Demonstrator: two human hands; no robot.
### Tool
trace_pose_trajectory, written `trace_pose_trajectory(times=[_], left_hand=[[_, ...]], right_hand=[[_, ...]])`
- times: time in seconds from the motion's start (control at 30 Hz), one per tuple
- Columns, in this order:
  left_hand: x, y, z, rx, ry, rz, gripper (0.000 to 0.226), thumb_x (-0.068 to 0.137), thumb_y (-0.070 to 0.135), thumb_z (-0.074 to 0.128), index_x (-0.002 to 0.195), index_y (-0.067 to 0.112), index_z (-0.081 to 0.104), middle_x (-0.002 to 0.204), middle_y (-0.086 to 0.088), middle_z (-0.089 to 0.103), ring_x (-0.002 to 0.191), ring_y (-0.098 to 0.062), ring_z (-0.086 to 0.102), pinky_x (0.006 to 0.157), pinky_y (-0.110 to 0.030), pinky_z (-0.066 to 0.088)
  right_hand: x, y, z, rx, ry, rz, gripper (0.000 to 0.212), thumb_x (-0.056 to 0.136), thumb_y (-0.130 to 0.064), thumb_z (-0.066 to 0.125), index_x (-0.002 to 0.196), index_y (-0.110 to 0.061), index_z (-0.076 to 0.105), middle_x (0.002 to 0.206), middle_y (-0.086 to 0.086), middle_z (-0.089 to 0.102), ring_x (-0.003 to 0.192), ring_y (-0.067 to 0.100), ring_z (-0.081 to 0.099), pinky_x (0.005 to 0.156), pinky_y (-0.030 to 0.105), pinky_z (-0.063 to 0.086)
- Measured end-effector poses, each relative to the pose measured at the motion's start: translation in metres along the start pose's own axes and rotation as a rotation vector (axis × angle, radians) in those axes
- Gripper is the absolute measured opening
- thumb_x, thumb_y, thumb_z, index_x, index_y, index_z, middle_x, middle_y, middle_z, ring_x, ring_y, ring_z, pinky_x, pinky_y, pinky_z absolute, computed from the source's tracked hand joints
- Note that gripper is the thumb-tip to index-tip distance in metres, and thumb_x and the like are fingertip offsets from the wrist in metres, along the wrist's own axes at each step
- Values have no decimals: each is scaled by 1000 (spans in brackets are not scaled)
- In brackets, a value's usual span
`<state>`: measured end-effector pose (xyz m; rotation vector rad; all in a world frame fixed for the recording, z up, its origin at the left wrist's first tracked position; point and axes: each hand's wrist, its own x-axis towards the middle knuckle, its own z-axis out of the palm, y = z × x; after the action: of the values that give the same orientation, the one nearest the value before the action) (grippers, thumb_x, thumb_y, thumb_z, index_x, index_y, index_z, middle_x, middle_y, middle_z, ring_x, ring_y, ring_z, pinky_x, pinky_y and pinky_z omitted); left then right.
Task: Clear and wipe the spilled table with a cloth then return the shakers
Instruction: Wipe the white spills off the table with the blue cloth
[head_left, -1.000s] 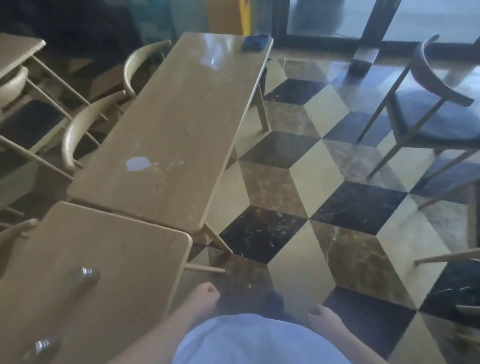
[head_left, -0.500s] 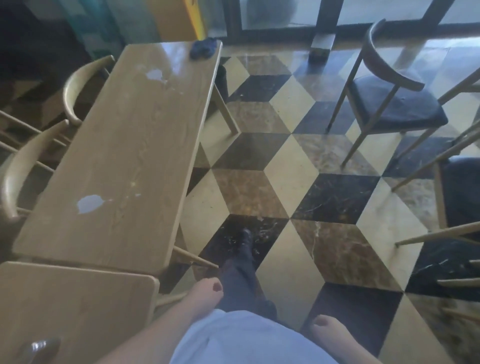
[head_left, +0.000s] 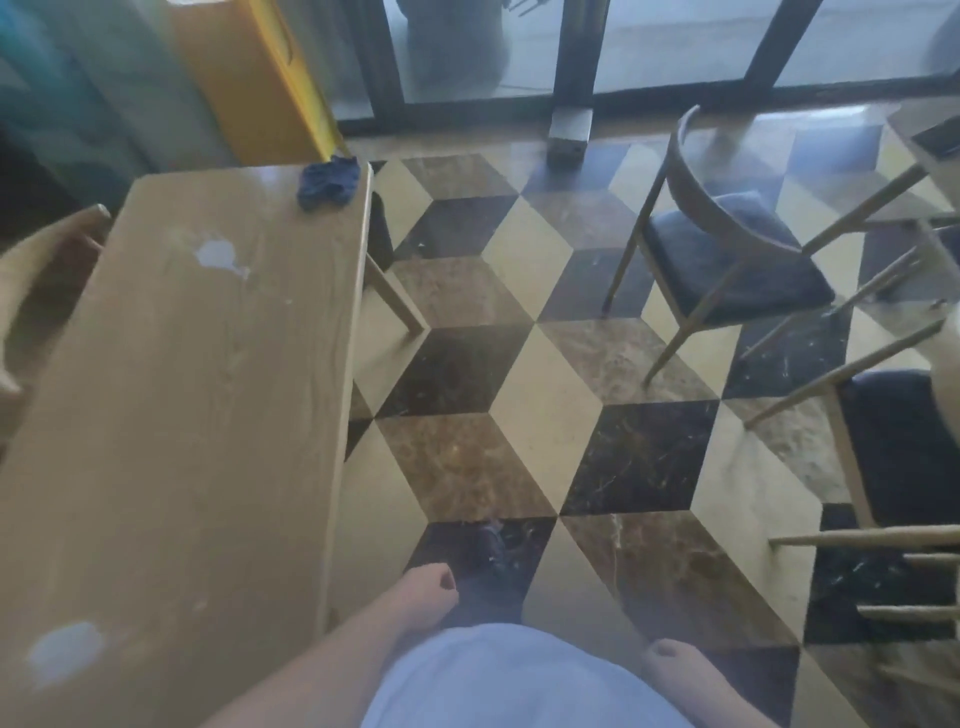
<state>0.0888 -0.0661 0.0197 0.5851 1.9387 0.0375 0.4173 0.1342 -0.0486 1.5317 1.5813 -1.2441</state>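
1. A long wooden table (head_left: 197, 395) runs up the left side of the room, with the person standing at its near right corner, on the floor (head_left: 530, 374) of cube-pattern tiles

2. A dark blue cloth (head_left: 329, 182) lies crumpled on the far right corner of that table, just by the edge, with nothing touching it

3. Two pale spills show on the tabletop: one spill patch (head_left: 221, 257) sits in the far half, near the cloth but apart from it, and another near puddle (head_left: 65, 652) lies close to the bottom left, blurred at its edges

4. The left hand (head_left: 423, 592) hangs just beside the table's near corner, not touching it, fingers curled in together into a loose fist with nothing in it

5. The right hand (head_left: 675, 662) hangs low at the person's other side, over the floor; it looks empty with the fingers tucked together, though only part of it shows

6. No shakers appear anywhere in view

7. A wooden chair with a dark seat (head_left: 727, 260) stands across the aisle to the right, well apart from the table, and more chair legs crowd the right edge

8. A yellow board (head_left: 249, 78) leans behind the table's far end, in front of the dark-framed glass doors (head_left: 675, 47)
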Motion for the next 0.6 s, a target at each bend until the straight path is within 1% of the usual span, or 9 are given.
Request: trace_pose_trajectory(times=[0.07,0.13,0.2,0.27,0.33,0.4,0.47,0.57,0.6], left_hand=[[20,6,-36,41,-55,27,26,91,30,48,108,16,61,108,-2,64,97,-20,58,84,-33,47],[42,11,-67,46,-58,25,24,91,27,46,106,15,61,104,-2,61,94,-21,56,81,-33,46],[57,13,-87,32,-34,-5,15,92,22,43,94,17,57,96,-1,57,93,-22,55,85,-34,47],[70,16,-99,-26,19,-57,14,93,19,40,87,21,53,94,0,55,95,-23,55,90,-33,47],[83,23,-108,-100,12,-62,12,91,23,42,86,21,53,96,-1,57,95,-21,55,84,-29,45],[94,32,-122,-103,-70,-43,12,85,32,47,76,23,50,89,3,55,86,-15,52,72,-25,40],[108,36,-137,-108,-113,-69,18,87,30,49,70,24,46,78,6,50,78,-12,48,63,-22,35],[134,40,-167,-250,14,-180,19,92,21,45,73,22,46,77,3,49,73,-14,46,63,-26,35],[140,43,-178,-313,65,-204,21,92,20,44,72,21,44,77,2,49,72,-15,45,63,-28,34]], right_hand=[[14,-55,-29,20,14,4,25,84,-33,61,90,-13,74,77,-2,72,74,15,67,77,33,56],[-4,-128,-58,138,79,-35,16,93,-20,57,96,-10,70,83,6,71,73,21,66,65,33,57],[-27,-192,-79,271,79,-17,13,99,-16,54,98,-8,64,88,14,67,70,22,61,47,22,49],[-25,-239,-90,267,107,-88,13,100,-17,53,98,-9,62,87,13,64,67,19,57,41,15,43],[-20,-272,-92,237,91,-124,15,99,-16,52,97,-8,64,81,9,64,65,17,57,46,16,44],[-7,-290,-94,131,79,-145,16,93,-18,54,93,-12,69,79,2,68,68,12,61,57,19,48],[14,-309,-107,56,46,-167,13,90,-19,58,91,-15,71,81,-2,71,73,10,64,63,20,48],[47,-352,-145,199,-2,-219,12,93,-14,58,92,-7,68,78,6,68,67,18,62,64,28,51],[56,-368,-162,171,-3,-216,14,93,-14,58,92,-3,67,77,9,68,65,18,62,62,28,50]])
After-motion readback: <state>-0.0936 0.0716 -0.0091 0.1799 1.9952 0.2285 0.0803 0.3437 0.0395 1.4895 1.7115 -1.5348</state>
